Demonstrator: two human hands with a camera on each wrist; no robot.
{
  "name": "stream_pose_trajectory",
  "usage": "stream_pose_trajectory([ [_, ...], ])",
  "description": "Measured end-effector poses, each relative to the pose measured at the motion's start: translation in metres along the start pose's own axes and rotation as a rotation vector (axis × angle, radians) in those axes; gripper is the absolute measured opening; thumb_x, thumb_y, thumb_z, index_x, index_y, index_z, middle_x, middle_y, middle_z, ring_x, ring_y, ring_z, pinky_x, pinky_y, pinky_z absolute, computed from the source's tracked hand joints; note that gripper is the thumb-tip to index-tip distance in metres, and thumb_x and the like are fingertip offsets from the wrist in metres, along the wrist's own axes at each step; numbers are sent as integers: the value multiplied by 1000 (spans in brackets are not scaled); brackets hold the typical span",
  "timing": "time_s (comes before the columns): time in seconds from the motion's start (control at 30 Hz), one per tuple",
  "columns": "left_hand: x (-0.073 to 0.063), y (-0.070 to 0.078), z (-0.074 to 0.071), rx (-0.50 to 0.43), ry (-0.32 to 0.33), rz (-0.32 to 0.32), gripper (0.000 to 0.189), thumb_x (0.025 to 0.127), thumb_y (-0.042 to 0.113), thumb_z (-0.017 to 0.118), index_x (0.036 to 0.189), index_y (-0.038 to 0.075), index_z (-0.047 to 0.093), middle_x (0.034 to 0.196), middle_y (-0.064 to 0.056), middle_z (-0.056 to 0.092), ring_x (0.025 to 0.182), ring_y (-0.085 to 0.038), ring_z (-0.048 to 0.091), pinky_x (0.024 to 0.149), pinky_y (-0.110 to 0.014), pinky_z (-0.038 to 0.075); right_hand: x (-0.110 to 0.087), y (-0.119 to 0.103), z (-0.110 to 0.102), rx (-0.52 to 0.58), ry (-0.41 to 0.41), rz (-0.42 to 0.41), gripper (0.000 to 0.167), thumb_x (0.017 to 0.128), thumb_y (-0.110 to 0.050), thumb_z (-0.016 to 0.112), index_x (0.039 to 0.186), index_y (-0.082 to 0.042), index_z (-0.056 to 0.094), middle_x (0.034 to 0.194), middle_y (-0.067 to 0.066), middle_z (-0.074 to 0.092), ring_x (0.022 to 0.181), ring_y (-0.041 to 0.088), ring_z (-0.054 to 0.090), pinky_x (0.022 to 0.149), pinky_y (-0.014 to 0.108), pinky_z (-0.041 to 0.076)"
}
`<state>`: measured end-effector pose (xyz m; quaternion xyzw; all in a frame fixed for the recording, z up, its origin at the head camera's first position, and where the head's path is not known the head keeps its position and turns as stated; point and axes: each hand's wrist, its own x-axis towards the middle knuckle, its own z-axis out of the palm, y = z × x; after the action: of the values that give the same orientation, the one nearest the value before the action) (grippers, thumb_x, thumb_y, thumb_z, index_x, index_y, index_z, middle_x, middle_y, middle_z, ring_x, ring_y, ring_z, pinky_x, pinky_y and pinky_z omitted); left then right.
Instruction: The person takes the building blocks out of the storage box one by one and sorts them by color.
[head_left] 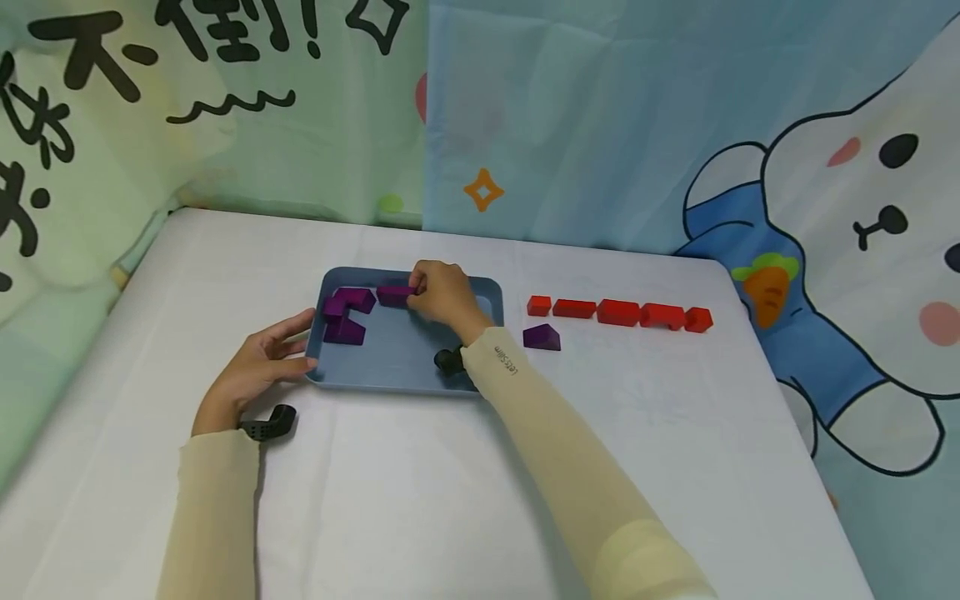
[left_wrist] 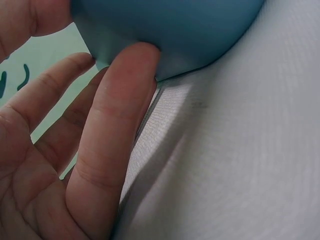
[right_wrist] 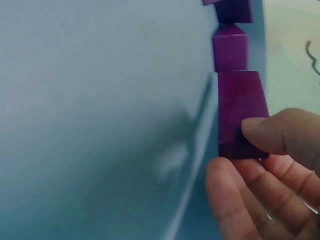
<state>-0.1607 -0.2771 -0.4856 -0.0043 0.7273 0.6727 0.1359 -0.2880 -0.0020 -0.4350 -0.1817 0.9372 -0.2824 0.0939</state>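
Observation:
My right hand (head_left: 444, 297) is over the far side of a blue-grey tray (head_left: 390, 389). Its thumb and fingers pinch a purple block (right_wrist: 240, 107) that has a slanted side. Beyond that block, other purple blocks (right_wrist: 231, 50) line the tray's edge in the right wrist view. In the head view they form a bent row (head_left: 345, 331) in the tray's left part. Against the tray's left edge rests my left hand (head_left: 258, 367), fingers spread and fairly straight. The left wrist view shows its digits touching the tray's side (left_wrist: 180, 40).
A row of several red blocks (head_left: 618, 312) lies on the white-covered table (head_left: 420, 500), right of the tray. One purple block (head_left: 542, 337) lies just below that row. Printed cloth curtains (head_left: 585, 125) hang behind the table.

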Motion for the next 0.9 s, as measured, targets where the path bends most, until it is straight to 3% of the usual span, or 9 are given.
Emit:
stream_pose_trajectory([
  [0.23,-2,2,1,31,0,1,84,96,-1,74,169,1,32,174,-23,31,125,-5,57,89,-20,57,-21,12,-26,28,-14,-40,12,97,-10,81,102,-5,71,102,11,72,99,27,65,92,42,51],
  [0.4,-1,1,2,24,-4,-7,85,97,-1,74,169,2,31,174,-23,30,120,1,58,89,-20,57,-41,28,-43,68,-7,-64,13,96,-9,81,101,-5,70,104,13,74,101,29,71,96,44,54],
  [0.73,-5,3,7,41,13,-24,85,97,1,74,170,3,30,174,-23,30,115,5,58,87,-21,58,-89,68,-78,141,-19,-23,14,97,-5,80,106,-4,70,110,16,74,101,32,76,88,47,60],
  [0.9,-4,3,7,40,3,-15,85,97,0,74,170,3,29,174,-25,29,114,7,59,86,-21,58,-109,96,-94,122,20,36,14,98,-4,79,109,-3,71,110,19,75,103,36,72,93,51,57],
])
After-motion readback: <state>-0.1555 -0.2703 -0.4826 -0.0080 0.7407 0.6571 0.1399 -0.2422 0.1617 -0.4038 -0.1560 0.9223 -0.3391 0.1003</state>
